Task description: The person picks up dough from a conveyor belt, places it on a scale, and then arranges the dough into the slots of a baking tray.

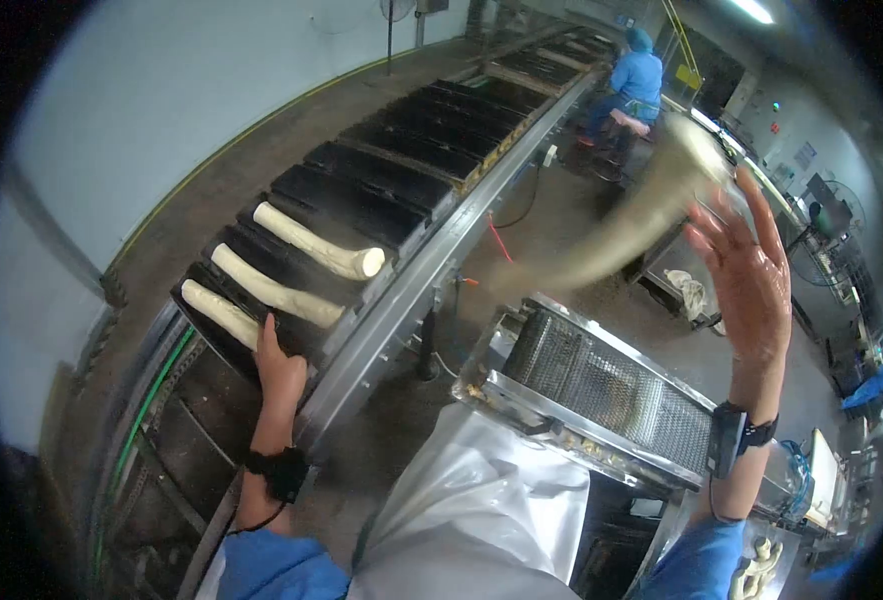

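Low on the left, my left hand [281,372] reaches over the nearest black pan. Its index finger is stretched out against the end of a pale dough log [219,312] lying there; its other fingers are partly hidden. Two more logs, a middle dough log [276,290] and a farther dough log [316,245], rest in the pans beyond. My right hand [746,260] is raised on the right, fingers extended around one end of a long raised dough log [651,200]. That log hangs in the air, blurred by motion, its far end pointing left.
A row of black pans [361,190] runs away along a metal conveyor [401,290]. A mesh-topped metal machine [611,375] stands in front of me. Farther back sits a person in blue [636,80]. More dough pieces [756,565] lie at lower right.
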`<action>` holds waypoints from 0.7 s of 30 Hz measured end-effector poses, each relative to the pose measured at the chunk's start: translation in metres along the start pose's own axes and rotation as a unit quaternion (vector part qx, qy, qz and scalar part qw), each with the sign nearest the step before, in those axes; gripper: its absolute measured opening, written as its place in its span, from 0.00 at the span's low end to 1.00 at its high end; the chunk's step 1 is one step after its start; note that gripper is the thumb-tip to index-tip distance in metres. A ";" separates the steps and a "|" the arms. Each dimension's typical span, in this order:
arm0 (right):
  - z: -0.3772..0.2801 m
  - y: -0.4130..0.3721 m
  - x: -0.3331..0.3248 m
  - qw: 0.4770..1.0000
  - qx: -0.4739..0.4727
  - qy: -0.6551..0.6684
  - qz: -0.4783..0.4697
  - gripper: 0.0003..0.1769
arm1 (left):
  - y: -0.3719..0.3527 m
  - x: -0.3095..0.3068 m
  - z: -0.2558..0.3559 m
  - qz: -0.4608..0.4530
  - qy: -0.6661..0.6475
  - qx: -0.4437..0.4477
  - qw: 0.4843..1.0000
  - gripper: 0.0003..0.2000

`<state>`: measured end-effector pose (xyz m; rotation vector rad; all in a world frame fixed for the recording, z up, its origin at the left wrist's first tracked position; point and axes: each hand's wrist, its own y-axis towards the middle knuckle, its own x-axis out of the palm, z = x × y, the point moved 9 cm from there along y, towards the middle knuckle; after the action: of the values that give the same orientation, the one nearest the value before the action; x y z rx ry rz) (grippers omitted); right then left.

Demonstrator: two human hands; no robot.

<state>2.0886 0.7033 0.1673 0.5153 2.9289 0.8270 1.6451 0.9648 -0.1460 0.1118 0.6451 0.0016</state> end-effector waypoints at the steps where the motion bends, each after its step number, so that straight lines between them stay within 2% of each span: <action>1: -0.008 0.006 0.023 0.998 -0.055 0.015 -0.026 0.49 | -0.004 -0.006 -0.002 0.004 0.000 0.000 1.000 0.39; 2: -0.011 0.006 0.037 0.997 -0.065 -0.006 -0.035 0.53 | -0.009 -0.012 -0.005 0.005 -0.006 -0.006 1.000 0.39; 5: 0.006 -0.006 0.041 0.997 -0.054 -0.016 -0.059 0.49 | -0.025 -0.032 -0.012 0.018 -0.011 -0.021 1.000 0.39; 7: 0.045 -0.025 0.015 0.995 0.037 -0.089 -0.025 0.47 | -0.035 -0.044 -0.013 0.027 -0.007 -0.030 0.999 0.38; 10: 0.116 -0.083 -0.045 0.961 0.145 -0.235 0.026 0.39 | -0.045 -0.061 -0.017 0.064 -0.009 -0.043 0.997 0.35; 11: 0.144 -0.114 -0.073 0.940 0.180 -0.283 0.056 0.37 | -0.051 -0.074 -0.006 0.120 0.080 -0.005 0.990 0.34; 12: 0.165 -0.146 -0.096 0.898 0.208 -0.382 0.065 0.36 | -0.058 -0.085 0.010 0.174 0.167 0.036 0.970 0.33; 13: 0.184 -0.182 -0.120 0.844 0.236 -0.476 0.076 0.35 | -0.070 -0.092 0.031 0.211 0.139 0.085 0.964 0.32; 14: 0.202 -0.215 -0.142 0.766 0.217 -0.603 0.053 0.34 | -0.066 -0.089 0.036 0.179 0.055 0.117 0.975 0.31; 16: 0.219 -0.268 -0.166 0.733 0.272 -0.617 0.088 0.32 | -0.049 -0.061 0.033 0.080 -0.204 0.117 0.969 0.28; 17: 0.222 -0.289 -0.179 0.713 0.275 -0.636 0.105 0.31 | -0.040 -0.048 0.041 0.044 -0.244 0.124 0.961 0.27; 19: 0.227 -0.325 -0.206 0.688 0.283 -0.655 0.135 0.31 | -0.028 -0.024 0.050 0.016 -0.230 0.124 0.965 0.27; 21: 0.216 -0.354 -0.233 0.588 0.283 -0.732 0.197 0.31 | -0.018 -0.010 0.060 0.017 -0.151 0.127 0.980 0.26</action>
<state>2.2315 0.4503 -0.2097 1.1281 1.3392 -0.5249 1.6723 0.9399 -0.0944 0.3624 0.3361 -0.0629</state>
